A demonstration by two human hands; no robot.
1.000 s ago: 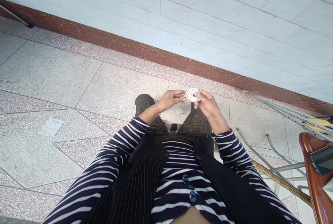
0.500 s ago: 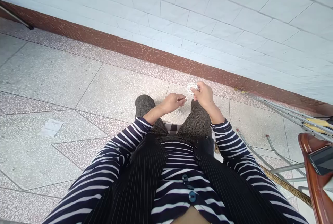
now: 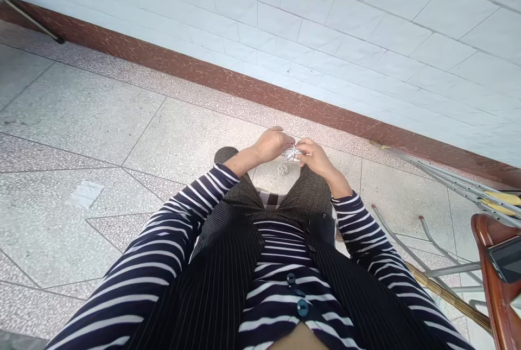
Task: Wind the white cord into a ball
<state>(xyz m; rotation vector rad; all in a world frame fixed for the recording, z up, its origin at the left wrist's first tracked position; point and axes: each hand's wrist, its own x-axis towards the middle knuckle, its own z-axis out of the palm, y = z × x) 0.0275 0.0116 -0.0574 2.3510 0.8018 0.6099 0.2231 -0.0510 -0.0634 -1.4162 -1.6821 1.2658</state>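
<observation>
A small coiled bundle of white cord [image 3: 290, 153] is held over my lap, between my two hands. My right hand [image 3: 319, 161] has its thumb and fingers closed on the bundle's right side. At the bundle's upper left, the fingers of my left hand [image 3: 271, 145] are pinched together on the cord. One white strand crosses the coil near those fingertips. Below the hands, between my knees, a loose tangle of pale cord [image 3: 283, 169] shows against the floor. Exactly how the strand runs inside my left fingers is hidden.
A tiled wall [image 3: 325, 30] with a red-brown skirting stands ahead. On the right are metal crutches [image 3: 439, 170], a brown stool or chair seat [image 3: 486, 263] bearing a phone [image 3: 508, 259], and a bamboo pole [image 3: 451, 296]. A white paper piece [image 3: 86, 194] lies on the speckled floor.
My left hand has risen and moved right to the coil. My right hand has lowered slightly, and the coil has turned and dropped a little. A strand now crosses the coil.
</observation>
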